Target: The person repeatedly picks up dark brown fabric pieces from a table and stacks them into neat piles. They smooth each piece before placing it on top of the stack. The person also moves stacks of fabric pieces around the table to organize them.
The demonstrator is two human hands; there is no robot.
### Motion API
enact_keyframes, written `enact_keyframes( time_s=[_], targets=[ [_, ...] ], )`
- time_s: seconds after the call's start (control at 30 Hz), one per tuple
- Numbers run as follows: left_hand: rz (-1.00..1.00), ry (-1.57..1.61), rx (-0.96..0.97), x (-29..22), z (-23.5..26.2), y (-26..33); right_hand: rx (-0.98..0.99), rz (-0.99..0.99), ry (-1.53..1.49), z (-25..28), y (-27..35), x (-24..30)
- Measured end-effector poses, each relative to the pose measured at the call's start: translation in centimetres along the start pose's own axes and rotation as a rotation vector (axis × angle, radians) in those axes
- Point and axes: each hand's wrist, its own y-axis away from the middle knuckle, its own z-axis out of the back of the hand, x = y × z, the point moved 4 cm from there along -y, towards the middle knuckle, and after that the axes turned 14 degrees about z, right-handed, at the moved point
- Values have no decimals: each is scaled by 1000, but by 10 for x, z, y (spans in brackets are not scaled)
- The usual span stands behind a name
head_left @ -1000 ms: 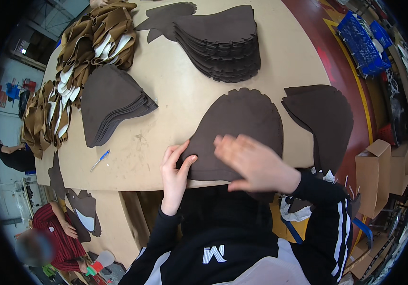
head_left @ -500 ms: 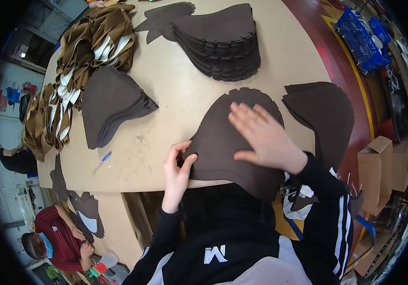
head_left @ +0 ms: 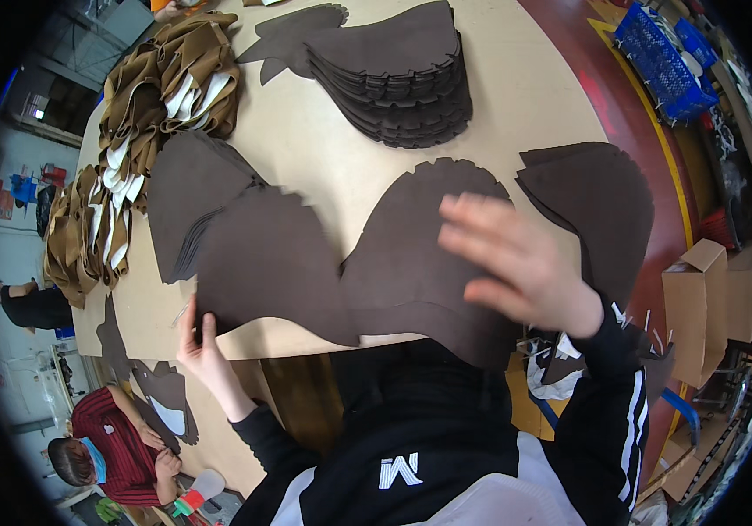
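My left hand (head_left: 208, 358) pinches the left edge of a dark brown leather-like panel (head_left: 266, 263) with a notched upper rim. That panel stretches between a leaning stack of similar panels (head_left: 192, 180) and another dark brown panel (head_left: 407, 254) at the table's front edge. Over this second panel is my right hand (head_left: 521, 259), blurred, its fingers stretched out and holding nothing. Whether the palm touches the panel I cannot tell. More dark panels (head_left: 599, 197) lie to the right of it.
A tall stack of dark panels (head_left: 389, 53) stands at the far side of the table (head_left: 534, 79). Crumpled brown pieces with white parts (head_left: 183, 74) pile up at far left. A co-worker (head_left: 117, 438) sits lower left. Cardboard boxes (head_left: 696, 316) and a blue crate (head_left: 665, 66) are at right.
My left hand has moved left, drawing one panel off the panel in front of me toward the left stack. My right hand has shifted slightly right, still spread.
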Motion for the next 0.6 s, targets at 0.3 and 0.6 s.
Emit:
enact_keyframes(
  time_s=[0.3, 0.6],
  targets=[
    [-46, -219, 443, -40, -85, 61, 363, -26, 139, -75, 11, -7],
    [-323, -303, 382, -62, -153, 97, 333, 66, -274, -44, 30, 25]
  ],
)
